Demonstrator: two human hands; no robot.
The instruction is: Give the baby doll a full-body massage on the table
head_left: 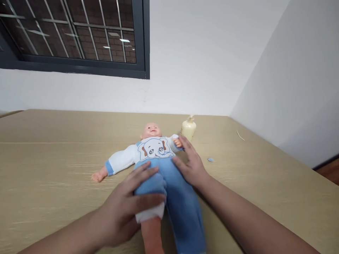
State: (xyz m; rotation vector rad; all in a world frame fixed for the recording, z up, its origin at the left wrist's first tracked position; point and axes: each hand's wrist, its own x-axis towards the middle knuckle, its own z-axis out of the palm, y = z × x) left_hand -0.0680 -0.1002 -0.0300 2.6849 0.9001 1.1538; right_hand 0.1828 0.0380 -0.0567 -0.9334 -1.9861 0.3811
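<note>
A baby doll [153, 149] lies on its back on the table, dressed in a white top with an elephant face on the chest and blue trousers. My left hand [124, 204] wraps around one trouser leg [150, 183], which is bunched up above the white cuff, baring the doll's lower leg [152, 234]. The other trouser leg [182, 211] stretches down long, its end near the bottom of the view. My right hand [192, 164] rests along the doll's side with fingers stretched out beside the doll's small hand [177, 142]; its thumb touches the trousers.
Behind my right fingertips stands a cream-coloured pump bottle [188, 127]. A small blue scrap [210, 159] and a thin pale strip [240, 135] lie to the right on the wooden table [66, 127]. White walls border the table at the back and right, below a barred window [74, 35].
</note>
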